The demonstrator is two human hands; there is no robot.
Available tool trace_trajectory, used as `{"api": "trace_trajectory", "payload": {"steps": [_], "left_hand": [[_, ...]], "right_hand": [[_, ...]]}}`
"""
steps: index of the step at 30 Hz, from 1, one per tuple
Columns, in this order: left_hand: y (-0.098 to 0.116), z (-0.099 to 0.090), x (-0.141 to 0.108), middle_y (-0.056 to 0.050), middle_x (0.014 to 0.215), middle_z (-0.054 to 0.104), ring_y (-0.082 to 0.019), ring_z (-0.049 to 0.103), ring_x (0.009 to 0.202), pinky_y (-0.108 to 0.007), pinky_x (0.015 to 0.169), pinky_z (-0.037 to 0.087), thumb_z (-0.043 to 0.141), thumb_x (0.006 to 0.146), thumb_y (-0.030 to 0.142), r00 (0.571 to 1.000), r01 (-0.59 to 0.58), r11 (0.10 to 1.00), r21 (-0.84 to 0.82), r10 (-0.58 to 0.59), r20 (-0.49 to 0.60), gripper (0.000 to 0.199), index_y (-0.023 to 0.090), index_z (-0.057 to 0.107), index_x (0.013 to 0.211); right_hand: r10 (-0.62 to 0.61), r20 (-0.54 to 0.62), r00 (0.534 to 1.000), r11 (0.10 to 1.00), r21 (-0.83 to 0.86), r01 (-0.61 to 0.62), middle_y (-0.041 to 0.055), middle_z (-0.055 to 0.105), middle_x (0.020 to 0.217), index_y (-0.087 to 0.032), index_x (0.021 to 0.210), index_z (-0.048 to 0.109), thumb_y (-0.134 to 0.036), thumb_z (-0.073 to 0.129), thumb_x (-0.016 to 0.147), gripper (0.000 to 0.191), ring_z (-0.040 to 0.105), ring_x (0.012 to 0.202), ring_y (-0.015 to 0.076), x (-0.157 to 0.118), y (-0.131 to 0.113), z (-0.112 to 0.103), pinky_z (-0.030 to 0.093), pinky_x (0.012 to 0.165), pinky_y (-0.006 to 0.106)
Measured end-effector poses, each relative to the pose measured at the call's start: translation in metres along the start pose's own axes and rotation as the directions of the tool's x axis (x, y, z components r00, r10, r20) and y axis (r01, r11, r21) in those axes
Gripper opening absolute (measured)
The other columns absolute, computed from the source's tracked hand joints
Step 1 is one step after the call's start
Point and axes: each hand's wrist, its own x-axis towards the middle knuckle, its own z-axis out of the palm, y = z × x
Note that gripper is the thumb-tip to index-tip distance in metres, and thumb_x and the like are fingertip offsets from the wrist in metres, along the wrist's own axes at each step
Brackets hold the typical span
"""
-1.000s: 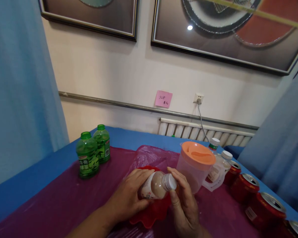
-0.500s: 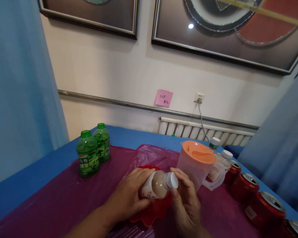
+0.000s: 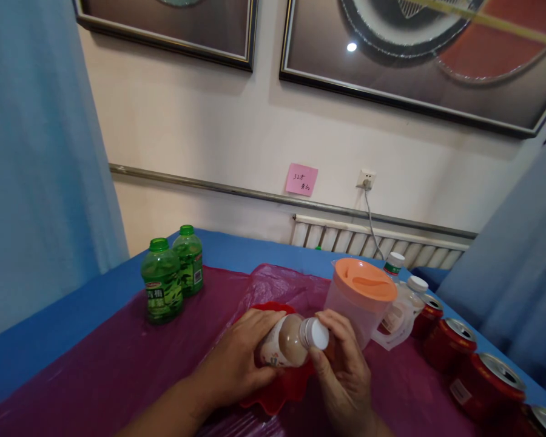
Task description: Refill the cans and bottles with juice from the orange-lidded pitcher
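A clear bottle with a white cap is tilted, its cap towards the right. My left hand is wrapped round the bottle's labelled body. At the cap, the thumb and fingers of my right hand pinch its side. Below both hands lies a red dish with a wavy rim, partly covered by them. Just right of the bottle stands a clear pitcher with an orange lid.
Two green bottles stand at the left on purple plastic sheeting. At the right are two white-capped bottles and several red cans. Blue curtains hang on both sides.
The bottle's cap end and my right hand have shifted very slightly to the right. The grip of both hands looks the same.
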Motion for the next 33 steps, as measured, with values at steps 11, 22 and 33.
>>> {"api": "trace_trajectory", "payload": {"steps": [11, 22, 33], "left_hand": [[0.003, 0.001, 0.0, -0.001, 0.131, 0.064, -0.025, 0.058, 0.118, -0.041, 0.105, 0.044, 0.076, 0.069, 0.015, 1.0, -0.008, 1.0, 0.0, 0.008, 0.01, 0.068, 0.031, 0.054, 0.132], [0.003, 0.001, 0.0, -0.003, 0.132, 0.064, -0.027, 0.059, 0.118, -0.043, 0.104, 0.045, 0.077, 0.072, 0.021, 1.0, -0.018, 1.0, -0.015, 0.018, 0.015, 0.065, 0.03, 0.054, 0.132], [0.003, 0.0, 0.001, -0.003, 0.129, 0.066, -0.027, 0.06, 0.116, -0.042, 0.104, 0.046, 0.079, 0.072, 0.024, 1.0, 0.005, 1.0, -0.021, -0.005, 0.002, 0.062, 0.029, 0.056, 0.129]], "right_hand": [[0.015, 0.054, 0.998, 1.0, -0.005, -0.014, 0.0115, 0.055, 0.126, -0.027, 0.13, 0.062, -0.028, 0.067, 0.092, 0.038, 0.059, 0.116, 0.0264, -0.001, -0.003, -0.003, 0.054, 0.094, 0.041], [0.094, 0.035, 0.995, 0.983, 0.154, -0.098, 0.0131, 0.056, 0.129, -0.023, 0.133, 0.052, -0.056, 0.063, 0.092, 0.053, 0.059, 0.12, 0.03, -0.002, -0.003, 0.004, 0.053, 0.096, 0.044], [0.087, 0.0, 0.996, 0.988, 0.128, -0.086, 0.0116, 0.062, 0.124, -0.025, 0.132, 0.055, -0.04, 0.069, 0.091, 0.046, 0.065, 0.11, 0.0267, -0.005, 0.002, 0.003, 0.057, 0.09, 0.041]]}}
